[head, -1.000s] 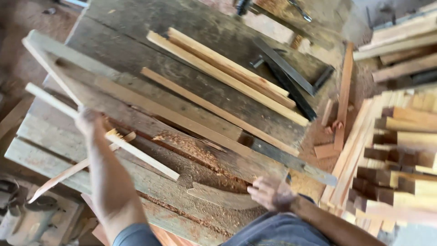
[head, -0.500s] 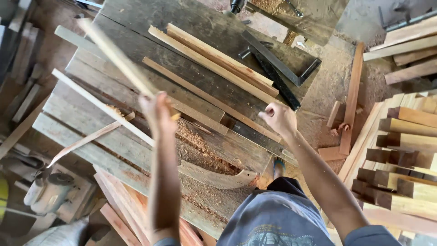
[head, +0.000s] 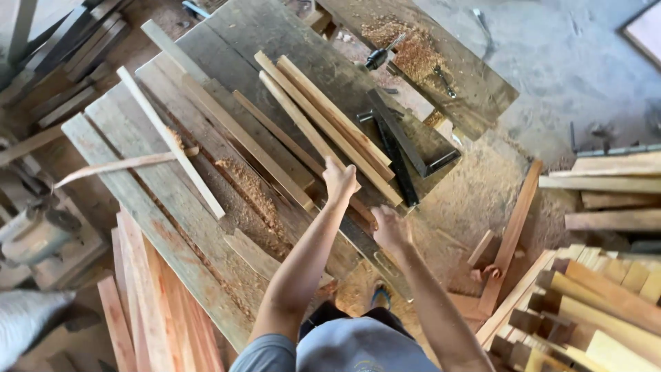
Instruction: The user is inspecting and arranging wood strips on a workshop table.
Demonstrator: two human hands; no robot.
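Head view looks down on a plank bench [head: 172, 207] with both arms reaching out from 6 o'clock. Left hand [head: 339, 182] sits near the middle, fingers closed over the near end of a pale strip [head: 303, 127] that runs away toward 11 o'clock among other strips [head: 330, 110]. Right hand [head: 390, 229] lies just at 4 o'clock of the left one, at the bench edge, fingers curled; whether it grips anything I cannot tell. A dark steel square [head: 406, 151] lies at 1 o'clock of the hands. Sawdust [head: 251, 196] is heaped at 9 o'clock of the left hand, and beyond it a loose lath [head: 172, 145] crosses a thin sliver [head: 124, 165]. Cut wood blocks [head: 599, 303] are stacked at 4 o'clock, off the bench.
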